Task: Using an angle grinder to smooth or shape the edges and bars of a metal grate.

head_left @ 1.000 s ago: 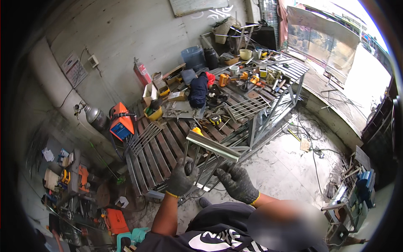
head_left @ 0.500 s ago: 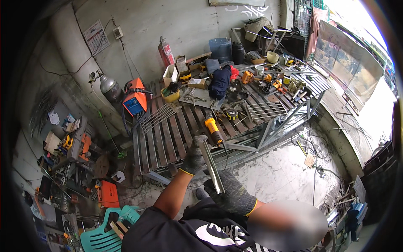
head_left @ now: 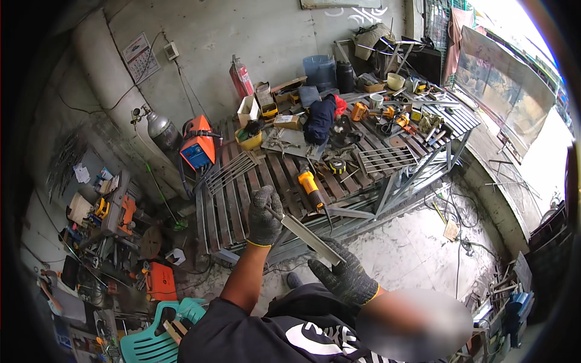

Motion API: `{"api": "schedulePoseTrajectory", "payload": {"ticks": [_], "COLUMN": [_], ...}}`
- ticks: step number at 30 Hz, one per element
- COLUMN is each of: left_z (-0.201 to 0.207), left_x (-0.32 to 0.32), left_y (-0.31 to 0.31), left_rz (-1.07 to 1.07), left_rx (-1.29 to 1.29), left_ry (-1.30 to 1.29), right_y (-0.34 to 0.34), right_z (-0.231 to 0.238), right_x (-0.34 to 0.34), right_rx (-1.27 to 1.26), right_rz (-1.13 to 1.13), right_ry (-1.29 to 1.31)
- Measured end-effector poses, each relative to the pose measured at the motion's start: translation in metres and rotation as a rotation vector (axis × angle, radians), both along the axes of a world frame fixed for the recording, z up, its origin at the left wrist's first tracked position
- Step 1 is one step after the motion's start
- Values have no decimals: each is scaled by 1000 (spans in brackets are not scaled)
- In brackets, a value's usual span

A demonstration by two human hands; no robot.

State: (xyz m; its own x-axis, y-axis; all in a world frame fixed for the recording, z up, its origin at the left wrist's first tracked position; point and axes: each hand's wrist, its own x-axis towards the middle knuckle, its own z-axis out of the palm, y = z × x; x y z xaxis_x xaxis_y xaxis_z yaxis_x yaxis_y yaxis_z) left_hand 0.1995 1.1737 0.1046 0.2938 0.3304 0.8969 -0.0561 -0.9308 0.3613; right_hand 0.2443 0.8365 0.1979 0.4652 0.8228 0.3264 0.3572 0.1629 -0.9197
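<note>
Both hands wear dark grey knit gloves with yellow cuffs. A short, shiny metal bar [head_left: 311, 239] slants between them in front of my body, near the table's front edge. My left hand [head_left: 264, 219] is closed around its upper left end. My right hand [head_left: 350, 277] holds the lower right end between the thumb and the fingers. A yellow-and-black angle grinder [head_left: 310, 189] lies on the slatted metal table [head_left: 233, 212] just beyond the bar, its cord hanging over the edge.
A tape measure [head_left: 336, 166], a small metal grille [head_left: 387, 159] and a dark cloth [head_left: 319, 121] lie on the table. An orange welding machine [head_left: 198, 145] and a gas cylinder [head_left: 162, 130] stand left. A green plastic chair [head_left: 151, 339] is near left; cables [head_left: 463, 224] trail over the floor at right.
The bar has turned from steep to a flatter slant. My left hand has shifted slightly left and lower, and my right hand has moved right along with its end.
</note>
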Motion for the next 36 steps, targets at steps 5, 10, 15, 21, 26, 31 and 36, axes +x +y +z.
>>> {"api": "schedulePoseTrajectory", "payload": {"ticks": [5, 10, 15, 21, 26, 31, 36], "left_z": [13, 25, 19, 19, 27, 35, 41], "left_x": [-15, -19, -15, -22, -20, -26, -32], "left_y": [9, -9, -15, -23, -21, -18, -15], "left_rz": [-2, 150, -32, 153, 111, 176, 156], "left_rx": [2, 140, -64, -155, -38, 61, 159], "left_ry": [2, -112, -239, -29, -85, 13, 106], "right_y": [5, 7, 2, -2, -5, -5, -6], "right_z": [-9, 2, 24, 41, 37, 26, 12], "right_x": [2, 4, -6, -15, -10, -3, 12], "right_rx": [-46, -17, 16, 3, -7, -23, 130], "right_rz": [-40, -54, 27, 91, 86, 62, 77], "right_ry": [191, 62, -40, -58, 98, 552, 645]}}
